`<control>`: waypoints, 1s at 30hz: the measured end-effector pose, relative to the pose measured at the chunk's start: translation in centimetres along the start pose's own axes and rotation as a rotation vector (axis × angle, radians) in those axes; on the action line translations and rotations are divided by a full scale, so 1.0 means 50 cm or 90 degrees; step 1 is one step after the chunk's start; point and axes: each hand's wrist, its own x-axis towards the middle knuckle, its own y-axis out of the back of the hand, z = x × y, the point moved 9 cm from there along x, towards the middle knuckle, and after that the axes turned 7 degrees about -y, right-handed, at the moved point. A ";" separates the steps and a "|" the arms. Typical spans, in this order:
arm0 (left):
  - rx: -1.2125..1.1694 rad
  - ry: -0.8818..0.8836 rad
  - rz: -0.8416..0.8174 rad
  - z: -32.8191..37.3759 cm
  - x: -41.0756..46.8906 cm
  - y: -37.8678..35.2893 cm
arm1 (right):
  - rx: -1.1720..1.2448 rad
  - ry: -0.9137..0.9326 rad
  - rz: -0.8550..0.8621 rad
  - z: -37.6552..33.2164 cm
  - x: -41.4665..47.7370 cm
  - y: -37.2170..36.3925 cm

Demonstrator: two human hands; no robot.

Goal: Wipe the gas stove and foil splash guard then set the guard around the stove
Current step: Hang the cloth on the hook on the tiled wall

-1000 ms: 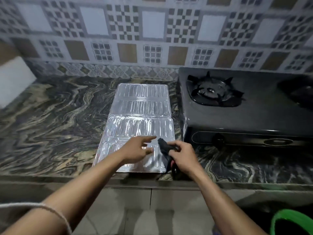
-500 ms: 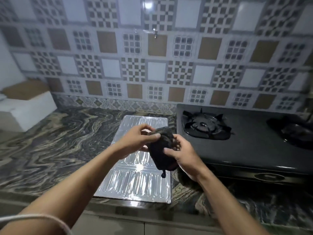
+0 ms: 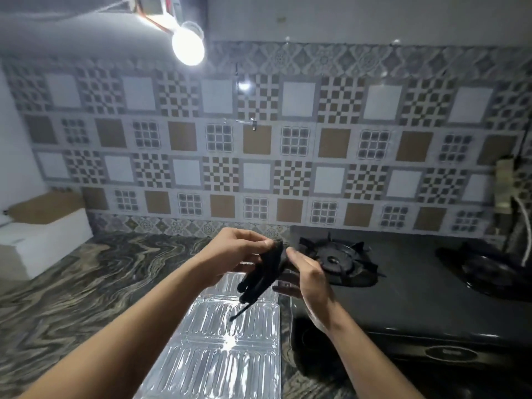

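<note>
A dark cloth (image 3: 266,272) hangs in the air above the counter. My left hand (image 3: 233,251) pinches its top edge. My right hand (image 3: 305,276) is beside the cloth with fingers spread, touching its lower side; I cannot tell whether it grips. Below the hands, the silver foil splash guard (image 3: 227,349) lies folded flat on the marbled counter (image 3: 86,286). The black two-burner gas stove (image 3: 417,306) stands just right of the guard, with its left burner (image 3: 336,262) behind my right hand.
A white box with a brown top (image 3: 43,228) sits at the counter's far left. A patterned tile wall (image 3: 259,156) runs behind. A lit bulb (image 3: 188,46) hangs above. A power strip with a white cable (image 3: 506,188) is at the right wall.
The cloth has been lifted from the guard's near edge up in front of me, now held by my left hand. My view has tilted upward, showing the bulb.
</note>
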 end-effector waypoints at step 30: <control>0.102 -0.023 0.058 0.083 0.269 0.212 | -0.149 0.129 0.062 -0.185 0.276 -0.040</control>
